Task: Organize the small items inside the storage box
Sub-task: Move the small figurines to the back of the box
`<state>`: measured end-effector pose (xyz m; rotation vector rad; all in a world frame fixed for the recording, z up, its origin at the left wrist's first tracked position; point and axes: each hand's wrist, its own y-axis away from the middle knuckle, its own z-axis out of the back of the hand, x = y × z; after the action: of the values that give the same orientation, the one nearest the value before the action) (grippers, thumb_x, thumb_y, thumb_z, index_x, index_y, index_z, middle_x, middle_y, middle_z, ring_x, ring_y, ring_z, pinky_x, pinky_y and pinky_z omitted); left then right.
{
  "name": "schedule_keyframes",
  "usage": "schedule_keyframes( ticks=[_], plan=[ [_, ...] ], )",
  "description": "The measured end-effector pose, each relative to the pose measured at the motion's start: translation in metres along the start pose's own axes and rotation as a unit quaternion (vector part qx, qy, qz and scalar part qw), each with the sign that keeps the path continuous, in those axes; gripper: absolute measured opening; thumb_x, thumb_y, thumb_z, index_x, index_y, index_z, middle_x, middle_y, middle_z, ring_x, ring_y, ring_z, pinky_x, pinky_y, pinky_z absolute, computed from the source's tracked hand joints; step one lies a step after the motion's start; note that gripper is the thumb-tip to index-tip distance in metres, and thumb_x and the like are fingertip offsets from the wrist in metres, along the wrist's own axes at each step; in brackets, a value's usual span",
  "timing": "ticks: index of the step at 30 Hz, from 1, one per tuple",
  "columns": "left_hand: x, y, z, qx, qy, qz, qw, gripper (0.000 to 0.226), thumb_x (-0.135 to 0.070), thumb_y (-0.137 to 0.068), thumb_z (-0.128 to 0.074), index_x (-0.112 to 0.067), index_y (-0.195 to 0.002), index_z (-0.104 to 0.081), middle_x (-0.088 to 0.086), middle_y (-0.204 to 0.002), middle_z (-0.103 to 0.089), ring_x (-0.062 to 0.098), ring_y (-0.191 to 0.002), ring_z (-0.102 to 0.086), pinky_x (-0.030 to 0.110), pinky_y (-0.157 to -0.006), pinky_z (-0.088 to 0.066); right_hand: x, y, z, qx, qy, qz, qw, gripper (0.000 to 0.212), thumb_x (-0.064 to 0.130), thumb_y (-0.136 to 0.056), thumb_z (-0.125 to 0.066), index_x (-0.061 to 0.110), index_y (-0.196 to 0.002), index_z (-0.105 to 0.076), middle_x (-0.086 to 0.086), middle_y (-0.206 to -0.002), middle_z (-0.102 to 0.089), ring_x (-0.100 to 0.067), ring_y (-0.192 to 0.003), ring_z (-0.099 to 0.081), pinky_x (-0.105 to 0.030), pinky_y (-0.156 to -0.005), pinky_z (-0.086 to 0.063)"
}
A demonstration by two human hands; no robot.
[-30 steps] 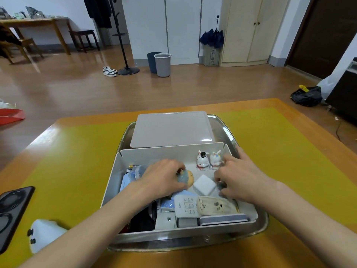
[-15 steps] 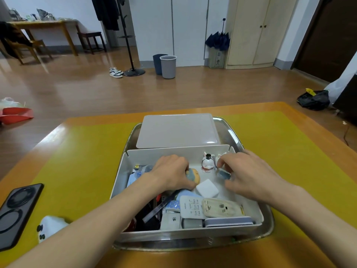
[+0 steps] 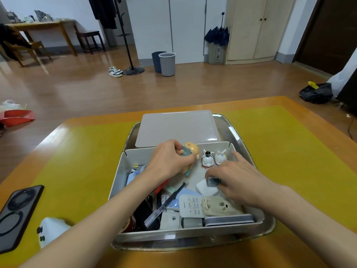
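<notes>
in storage box (image 3: 123, 171): left hand (image 3: 168, 161) grips figurine (image 3: 190, 151).

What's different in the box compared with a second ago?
The left hand has lifted the yellow-headed figurine up toward the box's far wall, keeping its grip. The right hand has drawn back from the two rabbit figurines and now pinches a small dark item above the white block. The remotes and lid stayed put.
</notes>
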<state>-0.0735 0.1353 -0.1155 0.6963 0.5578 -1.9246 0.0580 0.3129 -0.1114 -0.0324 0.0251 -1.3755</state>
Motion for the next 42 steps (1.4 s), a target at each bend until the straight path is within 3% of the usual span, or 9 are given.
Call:
schedule_keyframes(
  ticks=[3, 6, 12, 19, 22, 27, 34, 38, 42],
  plan=[
    [-0.002, 0.002, -0.009, -0.020, -0.114, -0.032, 0.993, 0.042, -0.061, -0.071, -0.068, -0.021, -0.074, -0.053, -0.005, -0.074, -0.057, 0.018, -0.074, -0.055, 0.031, -0.055, -0.036, 0.002, -0.001, -0.002, 0.030, 0.007, 0.017, 0.999, 0.016, 0.021, -0.090, -0.052, 0.029, -0.100, -0.062, 0.010, -0.089, -0.067, -0.016, -0.092, -0.060, -0.036, -0.100, -0.029],
    [-0.003, 0.003, -0.019, -0.035, -0.150, -0.050, 0.987, 0.044, -0.061, -0.072, -0.063, -0.022, -0.067, -0.044, -0.001, -0.073, -0.051, 0.025, -0.074, -0.053, 0.033, -0.058, -0.033, 0.004, 0.001, -0.002, 0.034, -0.026, 0.025, 0.999, 0.007, 0.024, -0.093, -0.057, 0.026, -0.095, -0.063, 0.006, -0.088, -0.064, -0.021, -0.091, -0.056, -0.032, -0.074, -0.033],
    [-0.012, 0.002, -0.028, -0.018, -0.177, -0.025, 0.984, 0.048, -0.052, -0.076, -0.064, -0.016, -0.060, -0.038, 0.007, -0.071, -0.047, 0.033, -0.074, -0.053, 0.034, -0.058, -0.031, -0.001, 0.007, 0.005, 0.075, -0.046, 0.037, 0.995, 0.026, 0.027, -0.091, -0.061, 0.036, -0.114, -0.067, 0.010, -0.084, -0.056, -0.019, -0.092, -0.053, -0.030, -0.072, -0.030],
    [-0.015, 0.008, -0.033, -0.026, -0.230, -0.051, 0.972, 0.020, -0.027, -0.087, -0.055, -0.010, -0.095, -0.051, 0.012, -0.097, -0.054, 0.029, -0.080, -0.048, 0.036, -0.062, -0.035, -0.002, 0.009, 0.009, 0.113, -0.041, 0.016, 0.993, 0.021, 0.020, -0.092, -0.051, 0.029, -0.106, -0.063, 0.006, -0.092, -0.058, -0.021, -0.095, -0.056, -0.040, -0.073, -0.049],
    [-0.011, 0.010, -0.029, -0.030, -0.243, -0.069, 0.967, 0.022, -0.032, -0.090, -0.053, -0.011, -0.097, -0.055, 0.011, -0.099, -0.058, 0.033, -0.087, -0.056, 0.038, -0.065, -0.043, -0.002, 0.010, 0.009, 0.096, -0.031, 0.020, 0.995, 0.013, 0.018, -0.095, -0.046, 0.024, -0.096, -0.058, 0.004, -0.090, -0.058, -0.022, -0.095, -0.055, -0.046, -0.076, -0.052],
    [-0.011, 0.008, -0.017, 0.019, -0.205, -0.045, 0.978, 0.027, -0.040, -0.087, -0.055, -0.015, -0.088, -0.062, 0.007, -0.092, -0.066, 0.032, -0.089, -0.059, 0.039, -0.075, -0.053, -0.004, 0.011, 0.014, 0.008, -0.077, 0.025, 0.997, 0.034, 0.033, -0.107, -0.038, 0.035, -0.138, -0.050, 0.008, -0.110, -0.054, -0.014, -0.100, -0.053, -0.036, -0.076, -0.048],
    [-0.012, 0.010, -0.004, 0.211, -0.248, -0.145, 0.934, 0.038, -0.039, -0.071, -0.076, -0.015, -0.100, -0.069, 0.003, -0.101, -0.064, 0.027, -0.093, -0.058, 0.037, -0.076, -0.050, -0.010, -0.001, 0.017, -0.089, -0.085, -0.038, 0.992, 0.028, 0.053, -0.093, -0.059, 0.026, -0.094, -0.064, 0.008, -0.089, -0.068, -0.019, -0.082, -0.061, -0.032, -0.060, -0.037],
    [-0.011, 0.009, -0.007, 0.203, -0.241, -0.146, 0.938, 0.037, -0.031, -0.072, -0.080, -0.014, -0.104, -0.071, 0.002, -0.112, -0.061, 0.026, -0.102, -0.056, 0.033, -0.081, -0.046, -0.009, -0.010, 0.011, -0.087, -0.098, -0.043, 0.990, 0.021, 0.039, -0.098, -0.055, 0.021, -0.094, -0.066, 0.005, -0.092, -0.064, -0.020, -0.089, -0.059, -0.033, -0.065, -0.036],
    [-0.009, 0.015, -0.009, 0.161, -0.236, -0.131, 0.949, 0.037, -0.034, -0.071, -0.079, -0.005, -0.069, -0.055, 0.016, -0.090, -0.060, 0.036, -0.084, -0.055, 0.040, -0.067, -0.045, -0.006, -0.018, 0.007, -0.078, -0.103, -0.050, 0.990, 0.016, 0.030, -0.100, -0.052, 0.023, -0.103, -0.066, 0.004, -0.100, -0.066, -0.020, -0.096, -0.060, -0.033, -0.069, -0.037]
  ],
)
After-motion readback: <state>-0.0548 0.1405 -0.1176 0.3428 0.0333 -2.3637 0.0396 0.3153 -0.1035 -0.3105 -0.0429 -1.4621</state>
